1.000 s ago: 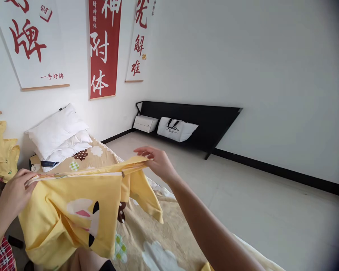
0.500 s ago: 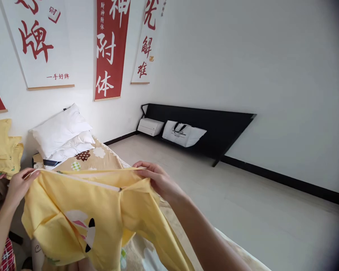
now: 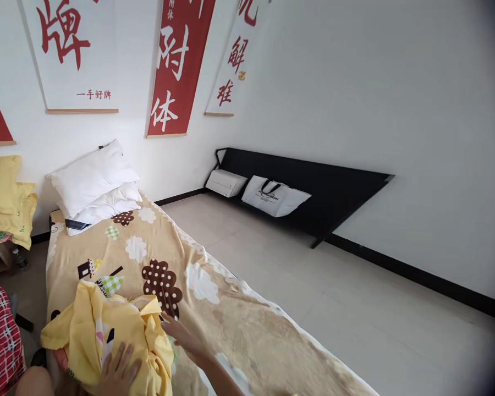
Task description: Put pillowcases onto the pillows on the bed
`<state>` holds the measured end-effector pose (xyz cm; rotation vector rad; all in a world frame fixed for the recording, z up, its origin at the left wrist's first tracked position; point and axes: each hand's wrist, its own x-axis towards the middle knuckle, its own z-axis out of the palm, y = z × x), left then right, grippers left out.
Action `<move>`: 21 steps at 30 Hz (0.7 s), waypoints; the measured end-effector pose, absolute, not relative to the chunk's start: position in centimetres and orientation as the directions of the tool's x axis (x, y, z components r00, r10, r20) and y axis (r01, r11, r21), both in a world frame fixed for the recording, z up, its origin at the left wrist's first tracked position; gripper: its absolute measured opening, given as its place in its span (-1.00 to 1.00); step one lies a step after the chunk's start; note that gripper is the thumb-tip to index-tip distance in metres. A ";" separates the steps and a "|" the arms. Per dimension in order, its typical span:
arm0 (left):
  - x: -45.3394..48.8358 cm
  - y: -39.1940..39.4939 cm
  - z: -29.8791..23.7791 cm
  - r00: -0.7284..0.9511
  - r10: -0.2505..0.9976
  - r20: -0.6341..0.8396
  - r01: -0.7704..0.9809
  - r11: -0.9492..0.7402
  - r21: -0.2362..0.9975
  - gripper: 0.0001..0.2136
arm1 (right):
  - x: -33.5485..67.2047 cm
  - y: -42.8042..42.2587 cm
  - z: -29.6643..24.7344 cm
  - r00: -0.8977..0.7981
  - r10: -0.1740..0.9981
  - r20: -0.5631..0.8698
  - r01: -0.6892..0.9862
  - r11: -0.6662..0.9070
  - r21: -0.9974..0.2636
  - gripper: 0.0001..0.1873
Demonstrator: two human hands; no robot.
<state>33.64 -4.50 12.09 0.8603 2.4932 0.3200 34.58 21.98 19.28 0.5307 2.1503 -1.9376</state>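
A yellow pillowcase (image 3: 136,324) with a cartoon print lies crumpled on the near end of the bed. My left hand (image 3: 119,371) rests on top of it, fingers spread and flat against the fabric. Beside its right edge is my right hand (image 3: 183,338), fingers stretched toward the cloth and touching its side; the fingertips are partly hidden. The pillowcase's opening and zip are bunched up and hard to make out.
A patterned beige blanket (image 3: 214,324) covers the bed. White pillows (image 3: 94,181) are piled at its far end. Yellow pillows (image 3: 2,187) and red checked fabric (image 3: 0,324) are at left. A black folding cot (image 3: 313,192) leans on the wall behind a white bag (image 3: 272,197).
The pillowcase, earlier held up and stretched between both hands, has come down onto the bed in a crumpled heap. Both hands have let go and moved lower. The view has shifted slightly.
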 end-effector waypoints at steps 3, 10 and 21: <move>33.7 -6.3 10.4 -0.683 0.685 -0.252 0.620 0.727 0.294 -0.39 | 36.5 21.8 16.8 -0.921 0.069 -0.382 0.388 0.124 -0.913 -0.15; 35.5 -2.7 8.5 -0.348 0.625 0.699 0.918 0.379 0.119 -0.66 | 35.5 17.8 12.6 -0.940 0.165 -0.298 0.340 0.458 -0.821 -0.34; 26.7 -12.4 23.0 -0.985 -0.055 0.162 0.133 0.348 0.928 -0.41 | 34.6 25.1 19.3 -0.943 0.288 -0.166 0.220 0.165 -0.961 -0.65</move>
